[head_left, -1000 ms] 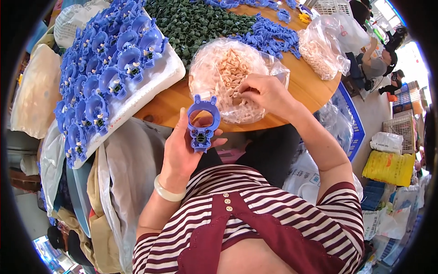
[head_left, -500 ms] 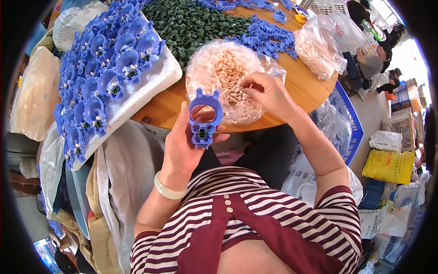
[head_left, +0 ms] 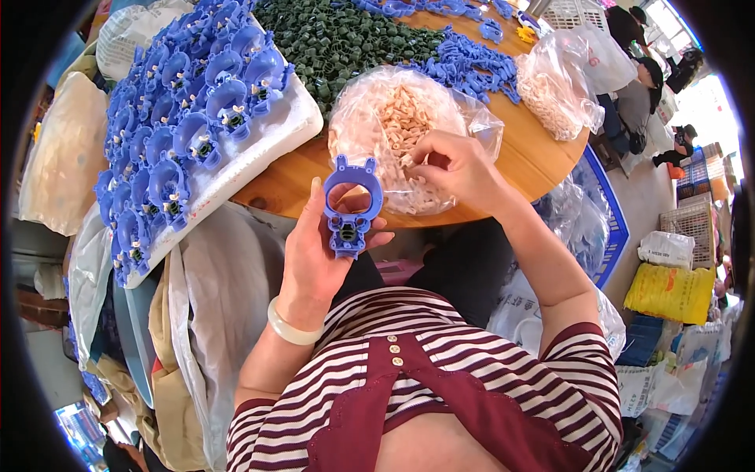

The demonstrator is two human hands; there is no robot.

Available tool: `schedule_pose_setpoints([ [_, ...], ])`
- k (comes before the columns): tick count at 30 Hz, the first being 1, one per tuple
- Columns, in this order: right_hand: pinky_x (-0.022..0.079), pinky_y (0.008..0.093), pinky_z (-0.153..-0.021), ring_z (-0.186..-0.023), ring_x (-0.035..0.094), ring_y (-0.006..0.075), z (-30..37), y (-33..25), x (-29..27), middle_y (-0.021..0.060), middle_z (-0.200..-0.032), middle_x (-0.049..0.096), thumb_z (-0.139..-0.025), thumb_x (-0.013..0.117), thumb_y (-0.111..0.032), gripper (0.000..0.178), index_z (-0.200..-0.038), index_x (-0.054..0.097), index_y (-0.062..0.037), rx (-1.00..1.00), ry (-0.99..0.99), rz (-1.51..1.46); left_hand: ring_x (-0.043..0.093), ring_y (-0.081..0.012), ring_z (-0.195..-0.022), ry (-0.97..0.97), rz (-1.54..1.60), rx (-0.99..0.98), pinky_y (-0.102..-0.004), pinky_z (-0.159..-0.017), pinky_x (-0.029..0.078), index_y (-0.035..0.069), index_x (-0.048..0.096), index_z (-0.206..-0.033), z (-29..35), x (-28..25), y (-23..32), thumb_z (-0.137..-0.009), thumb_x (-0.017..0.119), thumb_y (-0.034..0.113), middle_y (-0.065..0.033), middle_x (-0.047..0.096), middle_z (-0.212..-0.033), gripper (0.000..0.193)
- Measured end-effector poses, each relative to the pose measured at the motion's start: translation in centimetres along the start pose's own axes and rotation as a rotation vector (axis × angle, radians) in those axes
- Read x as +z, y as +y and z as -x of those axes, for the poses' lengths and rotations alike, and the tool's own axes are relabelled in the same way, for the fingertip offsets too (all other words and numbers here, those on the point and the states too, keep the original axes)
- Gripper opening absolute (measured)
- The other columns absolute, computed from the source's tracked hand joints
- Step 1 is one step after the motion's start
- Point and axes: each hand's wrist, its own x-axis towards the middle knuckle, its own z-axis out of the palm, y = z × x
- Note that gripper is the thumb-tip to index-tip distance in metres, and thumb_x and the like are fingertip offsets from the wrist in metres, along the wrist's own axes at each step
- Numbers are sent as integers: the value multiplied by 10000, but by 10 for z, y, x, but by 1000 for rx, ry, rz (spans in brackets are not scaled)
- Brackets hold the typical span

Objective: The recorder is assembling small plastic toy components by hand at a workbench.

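Observation:
My left hand (head_left: pixel 311 253) grips a blue plastic toy part (head_left: pixel 348 223). The part has a round open ring on top with small ears, and a lower body with a dark green piece set in it. Over an open clear plastic bag (head_left: pixel 358 118) of small cream-coloured pieces (head_left: pixel 409 126), my right hand (head_left: pixel 456 169) has its fingertips pinched together. Whatever lies between those fingertips is too small or hidden to make out. The bag rests at the near edge of the round wooden table (head_left: pixel 543 161).
A white foam board (head_left: pixel 295 118) full of blue toy parts (head_left: pixel 169 185) leans at the left. Behind the bag lie a heap of dark green pieces (head_left: pixel 338 51) and blue pieces (head_left: pixel 472 63). Another bag of cream pieces (head_left: pixel 546 102) sits right. People (head_left: pixel 633 118) are farther off.
My right hand has drawn slightly nearer and curled its fingers more over the bag. My left hand holds the blue toy part almost still. The view has shifted a little.

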Motion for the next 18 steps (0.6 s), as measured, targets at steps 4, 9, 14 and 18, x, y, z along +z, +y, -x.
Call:
schedule_pose_setpoints([
  [4,444,198,-658,-786,543,46,8,-12,-3,9,-919,593,-816,622,-6,164,-979,625,-24,113,59,-424,617,-281,-852,-29,17,-10,-453,-756,526,43,522,-1147,-1,2,-3,-951,379,435,-121,615,-1019,461],
  [9,463,207,-707,-845,570,75,14,-19,-1,36,-942,599,-810,595,53,204,-999,635,-10,-31,81,-391,610,-297,-864,-38,49,-35,-466,-758,525,37,517,-1147,-2,5,-7,-949,388,431,-137,597,-1038,459],
  [14,479,232,-750,-891,591,120,20,-36,-3,71,-922,616,-785,605,84,152,-915,648,17,148,95,-538,609,-305,-861,-34,95,-26,-471,-755,524,29,517,-1134,-1,3,-8,-945,410,419,-140,586,-1023,446],
  [18,480,249,-736,-846,611,174,23,-53,-1,88,-858,632,-728,654,80,149,-864,644,20,-222,150,-326,609,-309,-860,-94,148,-64,-470,-754,528,20,518,-1116,-1,4,-9,-943,421,410,-140,580,-1016,437],
])
